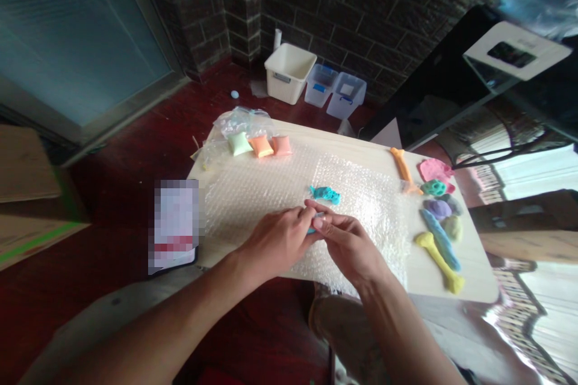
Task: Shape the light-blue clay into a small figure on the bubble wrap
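My left hand (286, 237) and my right hand (345, 237) meet over the front of the table, fingers closed round a small piece of blue clay (311, 230). Most of that piece is hidden by the fingers; a pale bit shows between the thumbs. Just beyond the fingertips, a crumpled teal lump of clay (326, 194) lies on the bubble wrap (365, 192). Its surface looks rough and full of holes.
Along the table's (478, 277) right side lie a yellow bone shape (440, 261), a blue roll (440, 239), an orange piece (401, 165) and several other clay lumps. Green (239, 143), orange (261, 146) and pink packets (282, 145) sit at the back left. Bins (289, 75) stand behind.
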Motion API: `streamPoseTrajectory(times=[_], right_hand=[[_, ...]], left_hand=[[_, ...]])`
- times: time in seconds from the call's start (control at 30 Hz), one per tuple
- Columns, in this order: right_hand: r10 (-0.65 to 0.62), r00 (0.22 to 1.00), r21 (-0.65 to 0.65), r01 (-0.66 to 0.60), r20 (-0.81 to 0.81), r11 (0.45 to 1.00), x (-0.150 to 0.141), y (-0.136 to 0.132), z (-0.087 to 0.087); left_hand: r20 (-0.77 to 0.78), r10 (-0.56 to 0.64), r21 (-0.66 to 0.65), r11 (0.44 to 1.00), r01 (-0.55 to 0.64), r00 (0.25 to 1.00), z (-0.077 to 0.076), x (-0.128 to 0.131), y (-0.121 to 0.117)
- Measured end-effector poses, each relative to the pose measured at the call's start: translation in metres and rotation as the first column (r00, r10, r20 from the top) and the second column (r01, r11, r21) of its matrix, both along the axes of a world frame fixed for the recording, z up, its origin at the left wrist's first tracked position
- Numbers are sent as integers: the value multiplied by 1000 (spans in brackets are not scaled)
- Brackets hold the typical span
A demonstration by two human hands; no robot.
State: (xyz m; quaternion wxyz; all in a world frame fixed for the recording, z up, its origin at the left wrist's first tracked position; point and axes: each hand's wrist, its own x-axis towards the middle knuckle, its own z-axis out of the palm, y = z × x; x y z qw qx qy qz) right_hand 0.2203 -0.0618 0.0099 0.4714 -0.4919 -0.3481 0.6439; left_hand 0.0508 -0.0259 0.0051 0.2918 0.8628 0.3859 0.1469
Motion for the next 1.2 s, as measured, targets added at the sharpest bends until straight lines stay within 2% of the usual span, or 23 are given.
streamPoseTrajectory(times=[0.13,0.2,0.27,0.3,0.33,0.37,0.43,0.47,0.5,0.53,0.57,0.6,0.67,0.73,0.77,0.8,0.9,1.0,1.07,1.2], right_hand=[[20,996,-66,-26,-92,997,-2,2,-5],[-2,996,-76,-5,-92,997,-3,3,-8],[-32,998,-31,30,-46,999,-4,2,-9],[-32,999,18,32,-3,999,-3,1,-8],[-17,999,78,13,50,997,-3,0,-5],[8,994,140,-23,107,990,-2,-1,-2],[63,977,236,-111,203,965,-1,-3,6],[78,968,273,-144,239,951,-1,-3,10],[87,959,304,-171,271,937,0,-4,13],[92,949,324,-193,302,926,0,-4,15],[95,938,338,-213,334,917,1,-4,16],[95,925,343,-230,367,911,2,-4,16],[77,900,336,-239,429,911,4,-2,14],[31,887,314,-196,461,929,7,1,10],[12,892,293,-161,452,943,8,2,8],[-3,909,265,-119,418,957,9,2,7],[-20,982,152,-10,189,988,8,3,3],[-55,998,77,55,-1,995,6,1,0],[-72,997,77,73,-8,994,5,0,-2],[-60,994,138,47,91,989,5,1,-4]], left_hand=[[6,2,-119,993,-1,1000,1,-1,2],[74,19,-199,980,-4,997,0,-3,6],[192,37,-318,948,26,981,1,-7,12],[248,47,-412,909,62,968,2,-9,16],[295,55,-526,843,114,954,5,-12,19],[329,63,-649,740,177,942,8,-15,21],[392,77,-819,484,309,917,14,-19,24],[428,87,-849,380,368,899,16,-21,25],[465,92,-852,318,416,881,18,-22,25],[491,98,-844,301,445,866,19,-23,25],[500,105,-835,321,447,860,19,-23,24],[491,117,-827,373,420,863,18,-22,23],[439,155,-778,558,288,885,14,-20,21],[394,161,-636,759,142,905,11,-17,20],[384,142,-550,829,103,912,10,-16,20],[383,111,-479,873,94,917,9,-15,19],[436,40,-384,912,145,899,11,-13,18],[465,11,-339,926,167,885,12,-10,17],[443,3,-322,934,156,897,11,-10,16],[403,42,-361,925,116,914,11,-12,17]])
